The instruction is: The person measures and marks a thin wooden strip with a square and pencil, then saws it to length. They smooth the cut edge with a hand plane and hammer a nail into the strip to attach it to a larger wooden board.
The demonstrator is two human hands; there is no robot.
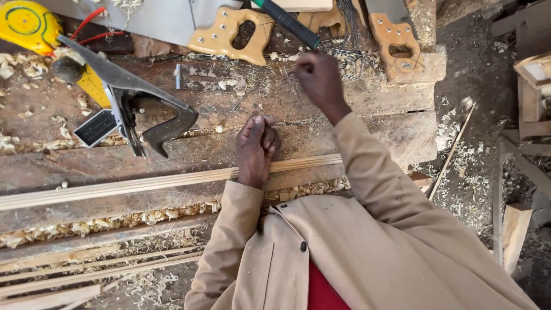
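Observation:
My left hand (256, 148) rests in a loose fist on a long pale wooden strip (143, 185) that runs across the worn plank workbench (373, 100). Its fingers are curled with nothing seen inside them. My right hand (318, 77) is raised farther back over a scatter of small nails (344, 57), fingers pinched together; whether it holds a nail is too small to tell. Both arms wear tan sleeves.
A dark metal hand plane (135, 103) lies left of my hands. Two saws with wooden handles (232, 35) (397, 46) lie at the back, with a black-handled tool (290, 23) between them. A yellow object (26, 24) sits far left. Shavings and thin strips (97, 270) lie near me.

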